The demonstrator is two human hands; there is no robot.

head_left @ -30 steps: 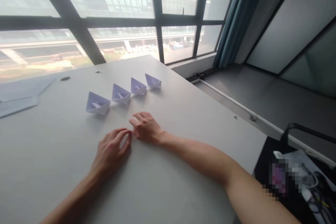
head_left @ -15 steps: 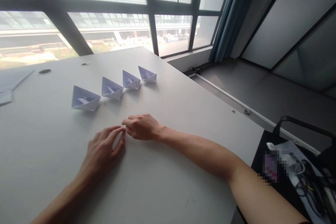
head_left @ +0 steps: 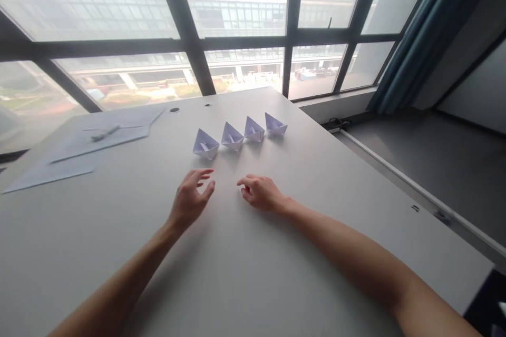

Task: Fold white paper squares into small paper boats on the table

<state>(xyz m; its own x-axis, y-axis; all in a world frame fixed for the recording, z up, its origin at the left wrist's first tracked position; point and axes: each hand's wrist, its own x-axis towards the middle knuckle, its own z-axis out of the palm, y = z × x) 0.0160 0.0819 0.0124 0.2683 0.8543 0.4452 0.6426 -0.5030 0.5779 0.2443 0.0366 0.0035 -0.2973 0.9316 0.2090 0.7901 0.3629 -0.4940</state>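
Observation:
Several folded white paper boats stand in a row on the grey table (head_left: pixel 253 284); the nearest boat (head_left: pixel 205 144) is at the left end and the farthest boat (head_left: pixel 275 125) at the right end. My left hand (head_left: pixel 191 200) hovers just short of the nearest boat, fingers apart and curved, holding nothing. My right hand (head_left: pixel 261 192) rests on the table a hand's width to the right, fingers loosely curled, with nothing seen in it.
Flat sheets of paper (head_left: pixel 79 142) lie at the table's far left with a pen-like object (head_left: pixel 103 132) on them. Two round cable holes (head_left: pixel 174 109) sit near the far edge. Large windows stand behind; the table's right edge drops to the floor.
My hands, touching at the fingertips before, have moved apart; the left hand has lifted and opened. The view has swung left, bringing the paper sheets into sight.

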